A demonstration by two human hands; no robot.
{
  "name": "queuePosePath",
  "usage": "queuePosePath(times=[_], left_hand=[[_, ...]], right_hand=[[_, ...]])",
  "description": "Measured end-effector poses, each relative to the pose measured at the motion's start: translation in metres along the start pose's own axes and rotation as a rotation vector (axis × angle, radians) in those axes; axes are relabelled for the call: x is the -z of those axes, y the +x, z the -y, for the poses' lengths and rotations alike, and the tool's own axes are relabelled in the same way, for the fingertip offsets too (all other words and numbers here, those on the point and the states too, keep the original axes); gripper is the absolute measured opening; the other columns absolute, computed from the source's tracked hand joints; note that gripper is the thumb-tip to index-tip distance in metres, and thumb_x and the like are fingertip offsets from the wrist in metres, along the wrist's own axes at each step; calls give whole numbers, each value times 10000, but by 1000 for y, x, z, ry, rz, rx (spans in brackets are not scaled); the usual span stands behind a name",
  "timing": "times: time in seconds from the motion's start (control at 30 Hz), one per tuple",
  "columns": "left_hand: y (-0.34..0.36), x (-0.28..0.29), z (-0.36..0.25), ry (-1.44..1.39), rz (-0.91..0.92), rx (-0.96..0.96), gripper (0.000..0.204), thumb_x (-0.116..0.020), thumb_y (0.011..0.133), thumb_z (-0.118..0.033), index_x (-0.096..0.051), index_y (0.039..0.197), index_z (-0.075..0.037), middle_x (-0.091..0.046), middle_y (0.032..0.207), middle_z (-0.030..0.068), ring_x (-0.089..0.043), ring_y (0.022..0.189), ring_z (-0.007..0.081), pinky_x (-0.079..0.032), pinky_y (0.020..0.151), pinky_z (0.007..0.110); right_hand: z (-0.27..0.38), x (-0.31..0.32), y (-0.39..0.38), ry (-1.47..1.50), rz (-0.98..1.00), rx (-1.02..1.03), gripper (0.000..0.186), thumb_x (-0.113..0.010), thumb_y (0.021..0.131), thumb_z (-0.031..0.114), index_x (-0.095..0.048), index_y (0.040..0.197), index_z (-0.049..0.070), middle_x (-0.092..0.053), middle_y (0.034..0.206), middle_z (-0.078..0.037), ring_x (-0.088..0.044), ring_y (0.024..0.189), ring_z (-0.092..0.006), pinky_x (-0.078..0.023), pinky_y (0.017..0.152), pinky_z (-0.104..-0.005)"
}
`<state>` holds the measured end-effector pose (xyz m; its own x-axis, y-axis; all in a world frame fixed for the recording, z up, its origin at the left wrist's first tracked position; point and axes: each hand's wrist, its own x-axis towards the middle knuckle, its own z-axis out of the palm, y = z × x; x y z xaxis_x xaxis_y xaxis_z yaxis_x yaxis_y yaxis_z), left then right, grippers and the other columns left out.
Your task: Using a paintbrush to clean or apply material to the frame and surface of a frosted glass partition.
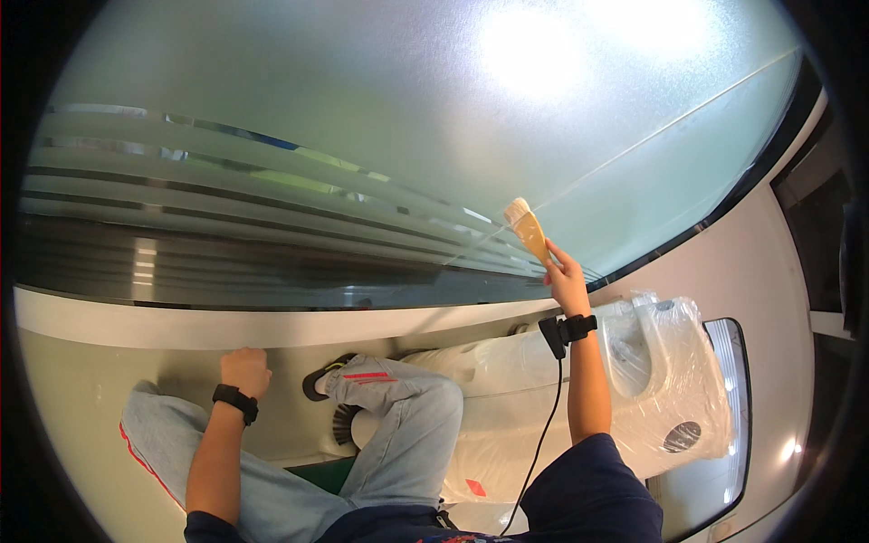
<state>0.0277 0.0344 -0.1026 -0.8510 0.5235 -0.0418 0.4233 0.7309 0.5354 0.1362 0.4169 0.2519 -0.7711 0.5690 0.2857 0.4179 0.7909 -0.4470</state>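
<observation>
In my raised right hand (568, 276) is a flat brush (531, 237) with a yellowish wooden handle, its pale bristles pointing up and to the left. The bristle end is at a frosted glass panel (362, 81), close to a thin pale seam (670, 124) that crosses it; I cannot tell whether the bristles touch. Low on the left, over my knee, my left hand (244, 369) is closed in a fist with nothing showing in it. Black straps circle both wrists.
A white ledge (272, 328) runs along the foot of the glass. A large white machine (507, 398) wrapped in clear plastic stands at my right, a round black brush (345, 423) beside it. A black cable (540, 439) hangs from my right wrist. My legs are bent below.
</observation>
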Motion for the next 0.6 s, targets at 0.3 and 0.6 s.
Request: queuePosePath(times=[0.3, 0.6], left_hand=[[1, 3, -6, -34, 91, -114, 250, -576, 774, -317, -648, 696, -90, -630, 731, 97, -596, 755, 297, -460, 639, 420], [1, -14, 2, -31, 95, -192, 130, -494, 752, -119, -591, 717, -42, -609, 727, 140, -582, 726, 331, -461, 647, 428]], right_hand=[[-3, 0, -5, 15, 38, 10, 400, -488, 880, 83, -481, 1280, 113, -471, 578, 26, -441, 517, -62, -380, 527, -213], [45, 10, -14, 184, 210, 19, 388, -476, 896, 152, -482, 1284, 169, -492, 575, 37, -333, 433, -25, -268, 409, -184]])
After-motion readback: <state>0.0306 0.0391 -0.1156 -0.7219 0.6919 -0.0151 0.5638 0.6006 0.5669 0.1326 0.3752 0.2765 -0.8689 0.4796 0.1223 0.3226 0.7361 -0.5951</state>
